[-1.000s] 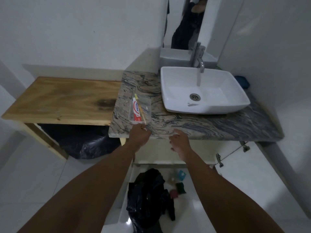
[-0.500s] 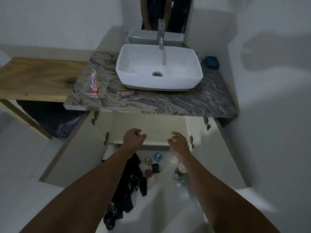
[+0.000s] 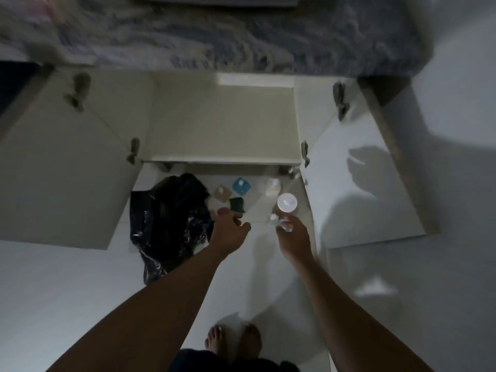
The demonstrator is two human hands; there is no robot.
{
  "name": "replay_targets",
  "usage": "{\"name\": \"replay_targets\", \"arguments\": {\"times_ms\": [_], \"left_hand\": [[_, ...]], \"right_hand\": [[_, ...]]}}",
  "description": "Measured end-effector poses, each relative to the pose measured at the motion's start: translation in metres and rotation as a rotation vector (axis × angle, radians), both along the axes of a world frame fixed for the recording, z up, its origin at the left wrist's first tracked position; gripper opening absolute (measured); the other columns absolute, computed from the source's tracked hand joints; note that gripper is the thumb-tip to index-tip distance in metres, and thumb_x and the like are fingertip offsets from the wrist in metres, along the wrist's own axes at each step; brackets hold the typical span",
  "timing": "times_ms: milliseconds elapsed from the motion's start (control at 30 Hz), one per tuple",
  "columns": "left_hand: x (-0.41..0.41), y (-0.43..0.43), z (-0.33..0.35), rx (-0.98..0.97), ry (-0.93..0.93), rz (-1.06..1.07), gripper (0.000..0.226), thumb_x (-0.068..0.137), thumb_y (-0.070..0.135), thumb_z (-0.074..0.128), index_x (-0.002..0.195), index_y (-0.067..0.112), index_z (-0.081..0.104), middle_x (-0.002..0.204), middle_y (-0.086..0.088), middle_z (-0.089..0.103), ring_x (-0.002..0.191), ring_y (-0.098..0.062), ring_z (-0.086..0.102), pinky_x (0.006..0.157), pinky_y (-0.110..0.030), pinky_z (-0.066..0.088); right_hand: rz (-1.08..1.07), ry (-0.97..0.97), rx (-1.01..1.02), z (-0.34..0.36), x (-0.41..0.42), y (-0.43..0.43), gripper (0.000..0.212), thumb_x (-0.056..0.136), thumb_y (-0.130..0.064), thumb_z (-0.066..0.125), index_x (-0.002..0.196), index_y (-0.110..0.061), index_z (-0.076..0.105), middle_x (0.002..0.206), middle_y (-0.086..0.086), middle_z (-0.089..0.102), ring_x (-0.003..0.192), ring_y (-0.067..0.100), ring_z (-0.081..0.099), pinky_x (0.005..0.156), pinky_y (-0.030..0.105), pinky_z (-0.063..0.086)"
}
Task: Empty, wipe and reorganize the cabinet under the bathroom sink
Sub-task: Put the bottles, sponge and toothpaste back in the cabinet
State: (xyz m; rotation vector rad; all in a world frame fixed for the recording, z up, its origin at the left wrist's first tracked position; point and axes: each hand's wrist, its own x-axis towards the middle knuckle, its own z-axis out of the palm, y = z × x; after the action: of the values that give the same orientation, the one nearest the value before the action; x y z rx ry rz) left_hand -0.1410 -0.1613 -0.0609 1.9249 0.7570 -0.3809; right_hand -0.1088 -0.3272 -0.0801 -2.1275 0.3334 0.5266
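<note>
- A white tiled floor (image 3: 80,291) fills the lower part of the view. Above it runs a grey-veined marbled countertop (image 3: 241,36), smeared by blur, in a dim room with white walls.
- Under the countertop the cabinet (image 3: 222,122) stands open. Its pale inner base shows between the left door (image 3: 67,170) and the right door (image 3: 362,183), both swung wide.
- Counted: two doors and four hinges (image 3: 132,154), two to each door. There is one black plastic bag (image 3: 166,218), one blue square piece (image 3: 241,186), one tan square piece (image 3: 222,194) and one dark green piece (image 3: 237,204). There are also two white-capped containers and two bare feet (image 3: 214,342).
- The loose things lie on the floor just in front of the cabinet, with the bag at the left and the small pieces in the middle.
- The left hand (image 3: 230,232) is just beside the dark green piece, fingers curled in, with nothing seen in its grasp.
- The right hand (image 3: 294,234) is at the nearer white-capped bottle (image 3: 287,202). Blur hides whether its fingers are closed round it.
- The other capped container (image 3: 273,185) stands just beyond, near the cabinet's front edge.
- Both forearms cross the middle of the floor, and dark shadows fall across the right door.
</note>
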Motion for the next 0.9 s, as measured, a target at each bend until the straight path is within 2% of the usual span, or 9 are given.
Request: {"name": "replay_targets", "arguments": {"times_ms": [100, 200, 300, 400, 467, 600, 733, 833, 900], "left_hand": [[0.015, -0.012, -0.065, -0.011, 0.007, -0.038, 0.039, 0.089, 0.022, 0.07, 0.123, 0.006, 0.059, 0.096, -0.001, 0.054, 0.09, -0.018, 0.056, 0.08, -0.03, 0.05], [0.04, -0.026, -0.135, 0.005, -0.013, -0.113, 0.041, 0.092, 0.023, 0.067, 0.128, 0.007, 0.058, 0.099, 0.001, 0.054, 0.094, -0.014, 0.05, 0.084, -0.024, 0.042], [0.072, -0.035, -0.19, 0.029, -0.08, -0.164, 0.044, 0.091, 0.025, 0.067, 0.13, 0.009, 0.057, 0.12, -0.009, 0.062, 0.098, -0.015, 0.054, 0.084, -0.025, 0.043], [0.1, -0.045, -0.221, 0.069, -0.175, -0.181, 0.045, 0.09, 0.027, 0.068, 0.131, 0.01, 0.058, 0.121, -0.009, 0.063, 0.105, -0.02, 0.06, 0.094, -0.033, 0.049], [0.114, -0.05, -0.23, 0.07, -0.24, -0.185, 0.046, 0.09, 0.028, 0.068, 0.131, 0.01, 0.058, 0.122, -0.008, 0.063, 0.107, -0.02, 0.06, 0.095, -0.033, 0.049], [0.123, -0.057, -0.222, 0.092, -0.352, -0.193, 0.042, 0.088, 0.029, 0.069, 0.125, 0.009, 0.062, 0.118, -0.007, 0.064, 0.105, -0.021, 0.06, 0.088, -0.031, 0.048], [0.111, -0.061, -0.193, 0.072, -0.441, -0.153, 0.021, 0.086, 0.024, 0.07, 0.101, 0.01, 0.071, 0.096, -0.009, 0.068, 0.089, -0.023, 0.063, 0.075, -0.032, 0.048], [0.1, -0.063, -0.178, 0.076, -0.453, -0.192, 0.01, 0.084, 0.024, 0.071, 0.087, 0.016, 0.066, 0.086, -0.012, 0.067, 0.083, -0.024, 0.063, 0.076, -0.033, 0.051], [0.101, -0.061, -0.179, 0.079, -0.464, -0.206, 0.009, 0.085, 0.023, 0.071, 0.088, 0.018, 0.065, 0.091, -0.009, 0.068, 0.087, -0.022, 0.065, 0.082, -0.034, 0.053]], "right_hand": [[-0.004, -0.065, -0.017, -0.059, 0.011, -0.016, 0.033, 0.089, -0.009, 0.062, 0.122, -0.006, 0.062, 0.117, 0.009, 0.066, 0.11, 0.025, 0.061, 0.086, 0.022, 0.041], [-0.037, -0.138, -0.033, -0.127, 0.036, -0.035, 0.032, 0.085, -0.005, 0.065, 0.117, -0.002, 0.062, 0.115, 0.014, 0.066, 0.111, 0.03, 0.061, 0.095, 0.033, 0.045], [-0.06, -0.18, -0.044, -0.17, 0.075, -0.048, 0.039, 0.087, -0.009, 0.064, 0.125, -0.003, 0.059, 0.12, 0.014, 0.064, 0.111, 0.027, 0.06, 0.09, 0.026, 0.042], [-0.045, -0.267, -0.064, -0.195, 0.104, -0.056, 0.04, 0.088, -0.014, 0.061, 0.128, -0.006, 0.058, 0.122, 0.011, 0.062, 0.112, 0.027, 0.059, 0.084, 0.022, 0.038], [-0.058, -0.313, -0.062, -0.201, 0.117, -0.057, 0.04, 0.09, -0.015, 0.06, 0.129, -0.009, 0.056, 0.123, 0.009, 0.062, 0.114, 0.026, 0.059, 0.086, 0.023, 0.04], [-0.051, -0.405, -0.052, -0.192, 0.124, -0.058, 0.043, 0.09, -0.015, 0.059, 0.132, -0.008, 0.053, 0.127, 0.011, 0.062, 0.116, 0.025, 0.059, 0.092, 0.021, 0.04], [-0.054, -0.447, -0.017, -0.173, 0.107, -0.061, 0.045, 0.09, -0.013, 0.057, 0.135, -0.007, 0.05, 0.127, 0.011, 0.061, 0.113, 0.022, 0.059, 0.079, 0.012, 0.034], [-0.067, -0.43, 0.013, -0.169, 0.095, -0.062, 0.046, 0.09, -0.012, 0.056, 0.136, -0.007, 0.05, 0.128, 0.012, 0.061, 0.115, 0.024, 0.058, 0.083, 0.016, 0.035], [-0.066, -0.429, 0.037, -0.175, 0.094, -0.065, 0.047, 0.09, -0.013, 0.057, 0.135, -0.005, 0.05, 0.13, 0.013, 0.06, 0.118, 0.026, 0.057, 0.087, 0.018, 0.036]]}}
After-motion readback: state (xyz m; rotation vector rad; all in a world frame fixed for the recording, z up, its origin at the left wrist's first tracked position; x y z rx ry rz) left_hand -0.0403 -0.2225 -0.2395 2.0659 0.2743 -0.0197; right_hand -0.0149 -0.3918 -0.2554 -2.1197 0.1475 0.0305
